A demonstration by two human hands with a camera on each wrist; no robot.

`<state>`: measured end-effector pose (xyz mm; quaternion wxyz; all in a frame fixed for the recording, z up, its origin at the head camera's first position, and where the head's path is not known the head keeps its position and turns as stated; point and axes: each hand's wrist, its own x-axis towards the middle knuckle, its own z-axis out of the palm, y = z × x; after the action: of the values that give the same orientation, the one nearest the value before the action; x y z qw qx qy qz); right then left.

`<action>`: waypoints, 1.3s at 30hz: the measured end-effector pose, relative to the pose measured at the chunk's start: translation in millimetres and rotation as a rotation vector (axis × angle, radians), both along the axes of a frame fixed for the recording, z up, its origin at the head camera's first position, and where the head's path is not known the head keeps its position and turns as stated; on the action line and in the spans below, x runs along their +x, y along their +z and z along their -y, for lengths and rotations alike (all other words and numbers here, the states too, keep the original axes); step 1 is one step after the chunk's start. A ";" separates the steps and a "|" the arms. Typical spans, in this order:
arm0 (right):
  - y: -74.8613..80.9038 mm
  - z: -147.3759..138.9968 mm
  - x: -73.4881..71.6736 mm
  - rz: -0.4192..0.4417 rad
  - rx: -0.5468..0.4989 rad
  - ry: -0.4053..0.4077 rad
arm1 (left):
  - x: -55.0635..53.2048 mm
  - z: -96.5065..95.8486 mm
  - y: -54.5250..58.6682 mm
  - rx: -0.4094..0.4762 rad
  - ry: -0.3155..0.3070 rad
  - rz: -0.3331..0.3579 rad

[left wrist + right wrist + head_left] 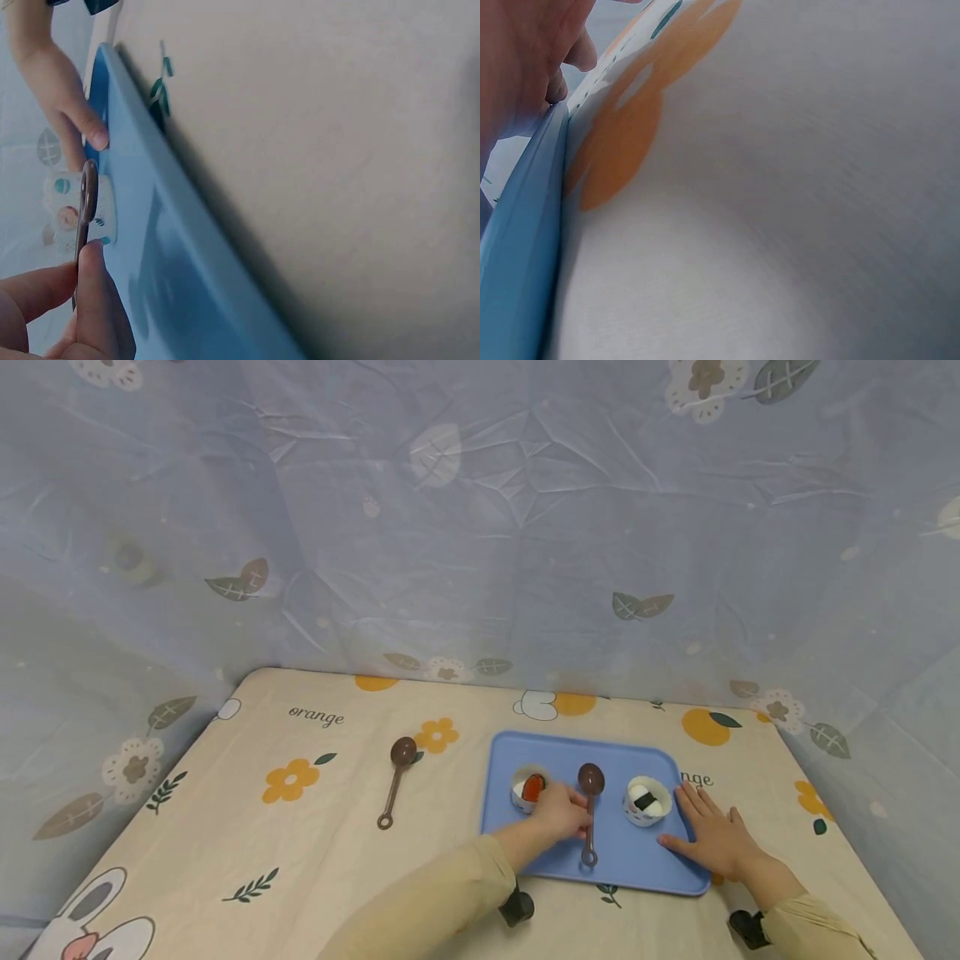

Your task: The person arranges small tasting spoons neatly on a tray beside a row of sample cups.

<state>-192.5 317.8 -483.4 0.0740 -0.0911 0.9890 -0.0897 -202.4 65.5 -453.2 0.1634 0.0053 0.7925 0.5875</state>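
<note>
Over the blue tray (630, 870), my left hand (557, 814) pinches a brown spoon (591, 779) by its handle, between thumb and fingers. The handle's looped end (90, 191) points toward the near side, the bowl toward the far side. My right hand (716, 842) rests with spread fingers on the tray's right edge. A small paper cup (639, 816) with a white-and-black rice ball (645, 798) stands in the tray near that hand. Left of the spoon, partly behind my left hand, is another cup (522, 803) holding an orange-red topped piece of sushi (533, 787).
A second brown spoon (402, 753) lies on the patterned tablecloth (330, 843), left of the tray. A pale blue curtain (480, 543) hangs behind the table and at both sides.
</note>
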 end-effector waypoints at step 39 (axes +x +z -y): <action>-3.0 -1.7 -1.2 0.007 0.012 -0.001 | 14.6 8.2 -6.0 -0.215 -0.063 -0.087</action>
<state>-193.7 319.5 -486.3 0.0779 -0.0897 0.9894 -0.0840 -187.8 57.2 -459.2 0.1469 0.0382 0.8567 0.4930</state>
